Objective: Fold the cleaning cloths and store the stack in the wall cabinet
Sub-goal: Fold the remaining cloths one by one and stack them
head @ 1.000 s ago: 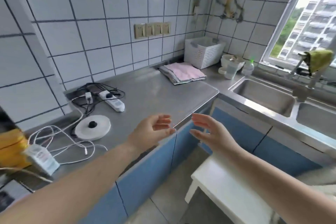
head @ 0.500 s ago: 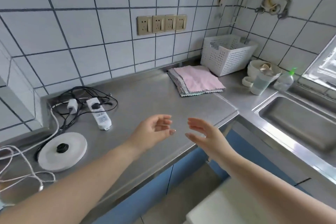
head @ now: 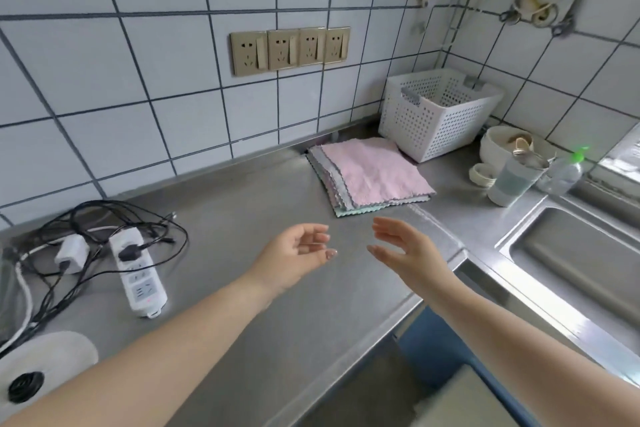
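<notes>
While both hands hover empty over the steel counter point(head: 242, 204), nothing is held. At far left a round white lid w/ black knob point(head: 38, 371) is seen, smooth plastic, cut by the frame edge. Next to it a white power strip point(head: 140, 274) lies amid tangled black cables point(head: 104, 218). The left hand point(head: 294, 253) is held w/ fingers loosely curled, palm turned inward; the right hand point(head: 405, 250) is held flat-ish, fingers straight, palm facing the left one, a narrow gap btwn them. Just beyond the hands the stack of cleaning cloths point(head: 370, 173) is laid flat near the back wall, just beside a perforated white basket point(head: 433, 111); pink fuzzy cloth on top, grey and mint layers under, scalloped edges, roughly square, so no clear long axis, corners skewed diagonally to the counter edge. Further right a bowl point(head: 498, 146), a translucent cup point(head: 516, 180) and the steel sink point(head: 571, 260) are seen. Vs. 0.5 s ago, the stack is seen closer and the hands are nearer to it.
</notes>
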`<action>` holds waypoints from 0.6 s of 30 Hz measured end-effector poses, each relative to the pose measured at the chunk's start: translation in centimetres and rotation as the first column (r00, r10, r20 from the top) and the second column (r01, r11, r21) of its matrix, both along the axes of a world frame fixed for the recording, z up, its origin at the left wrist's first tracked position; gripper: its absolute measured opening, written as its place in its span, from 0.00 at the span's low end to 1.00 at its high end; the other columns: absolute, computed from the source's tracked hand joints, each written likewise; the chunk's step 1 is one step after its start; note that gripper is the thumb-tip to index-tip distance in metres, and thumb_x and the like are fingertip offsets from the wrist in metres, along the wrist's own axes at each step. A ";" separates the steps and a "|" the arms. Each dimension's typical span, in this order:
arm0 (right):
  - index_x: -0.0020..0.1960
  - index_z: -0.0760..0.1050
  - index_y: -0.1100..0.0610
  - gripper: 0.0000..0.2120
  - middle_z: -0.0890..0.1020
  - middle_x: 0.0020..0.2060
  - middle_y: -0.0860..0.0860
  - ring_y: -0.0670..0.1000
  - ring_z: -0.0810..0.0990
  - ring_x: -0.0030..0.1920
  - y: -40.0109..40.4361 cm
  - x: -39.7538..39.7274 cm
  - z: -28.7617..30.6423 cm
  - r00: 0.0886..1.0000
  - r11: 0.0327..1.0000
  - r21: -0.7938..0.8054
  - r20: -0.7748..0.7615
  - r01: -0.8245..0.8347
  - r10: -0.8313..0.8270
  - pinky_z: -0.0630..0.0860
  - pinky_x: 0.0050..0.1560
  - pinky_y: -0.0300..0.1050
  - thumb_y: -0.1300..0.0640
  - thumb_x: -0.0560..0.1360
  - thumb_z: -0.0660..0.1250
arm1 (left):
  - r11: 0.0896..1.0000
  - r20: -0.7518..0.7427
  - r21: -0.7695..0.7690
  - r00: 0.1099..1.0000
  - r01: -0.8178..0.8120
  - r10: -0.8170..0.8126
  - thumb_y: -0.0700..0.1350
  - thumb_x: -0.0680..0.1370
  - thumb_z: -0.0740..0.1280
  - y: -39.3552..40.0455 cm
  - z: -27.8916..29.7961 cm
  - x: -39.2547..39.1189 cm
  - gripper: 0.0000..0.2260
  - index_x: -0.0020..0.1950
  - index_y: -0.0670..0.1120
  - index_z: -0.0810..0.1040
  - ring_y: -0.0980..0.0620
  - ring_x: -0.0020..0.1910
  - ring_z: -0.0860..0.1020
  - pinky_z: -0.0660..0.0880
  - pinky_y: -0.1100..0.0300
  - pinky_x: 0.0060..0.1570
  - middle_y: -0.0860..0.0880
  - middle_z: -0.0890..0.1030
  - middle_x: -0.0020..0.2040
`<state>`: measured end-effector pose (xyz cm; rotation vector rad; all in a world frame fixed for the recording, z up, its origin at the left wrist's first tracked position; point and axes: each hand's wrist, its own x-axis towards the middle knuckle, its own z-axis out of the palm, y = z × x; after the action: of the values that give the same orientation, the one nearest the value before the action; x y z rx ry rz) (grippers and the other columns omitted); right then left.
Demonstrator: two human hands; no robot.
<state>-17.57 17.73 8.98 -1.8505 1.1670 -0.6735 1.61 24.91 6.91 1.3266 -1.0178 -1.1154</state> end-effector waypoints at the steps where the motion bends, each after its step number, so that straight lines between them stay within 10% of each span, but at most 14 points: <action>1: 0.65 0.72 0.52 0.22 0.78 0.56 0.43 0.40 0.76 0.56 -0.9 -0.1 0.0 1.000 1.000 0.003 -0.007 0.014 -0.014 0.70 0.54 0.29 0.57 0.73 0.71 | 1.000 -0.002 0.004 1.000 0.005 -0.005 0.34 0.71 0.71 -1.0 0.1 0.0 0.15 0.55 0.46 0.75 0.57 0.45 0.77 0.75 0.73 0.46 0.47 0.78 0.50; 8: 0.66 0.72 0.53 0.22 0.78 0.57 0.44 0.42 0.76 0.57 -7.0 -1.3 -0.8 0.996 0.997 0.009 -0.041 0.077 -0.077 0.69 0.58 0.35 0.57 0.73 0.71 | 0.999 0.017 0.033 1.000 0.015 -0.015 0.39 0.72 0.72 -6.8 -0.6 0.2 0.13 0.53 0.52 0.76 0.57 0.49 0.78 0.75 0.72 0.48 0.49 0.80 0.53; 14: 0.65 0.73 0.53 0.21 0.78 0.57 0.44 0.40 0.75 0.56 -14.9 -3.4 -2.6 0.994 1.000 0.013 -0.110 -0.001 0.003 0.68 0.47 0.19 0.58 0.73 0.71 | 0.996 -0.009 0.064 0.997 -0.070 0.070 0.37 0.72 0.71 -11.9 -2.5 -1.1 0.14 0.54 0.50 0.76 0.57 0.48 0.79 0.75 0.74 0.45 0.49 0.80 0.53; 18: 0.64 0.74 0.49 0.20 0.77 0.58 0.42 0.39 0.75 0.57 -22.4 -3.9 -5.0 0.971 0.988 0.029 -0.181 -0.153 0.155 0.71 0.62 0.35 0.56 0.73 0.71 | 0.982 0.010 0.115 0.988 -0.152 0.152 0.37 0.72 0.71 -17.6 -4.7 -3.0 0.14 0.53 0.51 0.75 0.58 0.49 0.78 0.75 0.74 0.48 0.50 0.80 0.53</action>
<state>-21.45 -4.66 4.01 -1.9997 1.1252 -0.4138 -1.39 7.30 2.19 1.4718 -0.8478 -1.0699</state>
